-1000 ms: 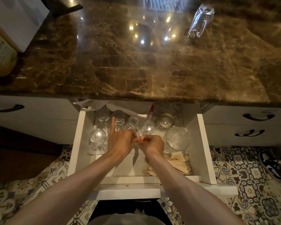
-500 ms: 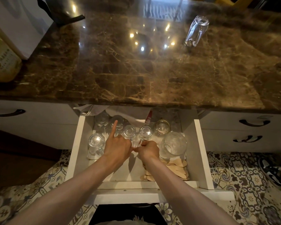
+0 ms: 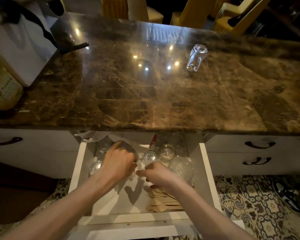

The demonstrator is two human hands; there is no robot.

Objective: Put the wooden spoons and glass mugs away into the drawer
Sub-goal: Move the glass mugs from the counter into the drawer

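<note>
The white drawer (image 3: 204,172) stands pulled out below the marble counter (image 3: 145,94). Several glass mugs stand in its back half, among them one in the middle (image 3: 150,156) and one at the left (image 3: 95,166). Wooden spoons (image 3: 163,201) lie stacked at the front right, partly under my right wrist. My right hand (image 3: 157,175) is pinched at the handle of the middle mug. My left hand (image 3: 118,163) is blurred over the mugs at the left, index finger stretched out; its grip is hidden. One more glass mug (image 3: 196,58) lies on its side on the counter, far right.
A white bag (image 3: 22,49) and a yellow package (image 3: 2,87) stand at the counter's left end. Shut drawers with dark handles (image 3: 259,144) flank the open one. A large glass bowl (image 3: 182,168) sits at the drawer's right. Patterned floor tiles (image 3: 249,201) lie below.
My left hand has parted from the right and moved left and further back over the mugs. The right hand stays by the middle mug. The view has tilted up.
</note>
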